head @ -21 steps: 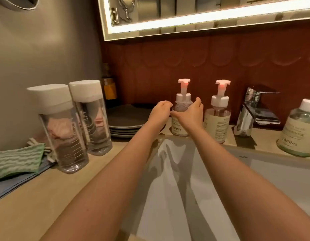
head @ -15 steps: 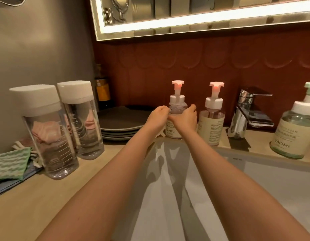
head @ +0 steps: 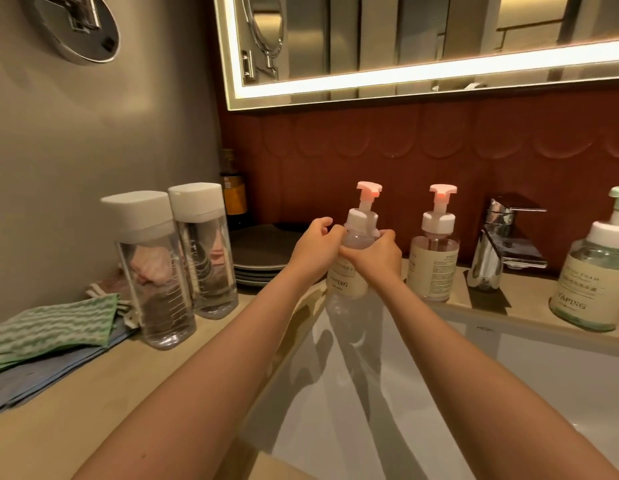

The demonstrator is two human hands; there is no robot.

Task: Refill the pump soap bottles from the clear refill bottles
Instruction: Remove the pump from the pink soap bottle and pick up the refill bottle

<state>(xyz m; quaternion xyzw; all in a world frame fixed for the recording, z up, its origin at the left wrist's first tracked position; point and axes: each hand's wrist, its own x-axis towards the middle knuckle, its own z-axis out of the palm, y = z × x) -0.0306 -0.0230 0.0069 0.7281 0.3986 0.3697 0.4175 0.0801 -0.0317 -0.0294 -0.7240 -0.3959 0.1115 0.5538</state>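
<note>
While two clear refill bottles [head: 152, 271] are standing toward the desk's [head: 76, 427] left edge, the left hand [head: 315, 251] and right hand [head: 374, 258] are both gripping one pump bottle [head: 346, 287].

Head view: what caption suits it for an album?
Left hand and right hand grip a pump bottle by the sink.
</note>
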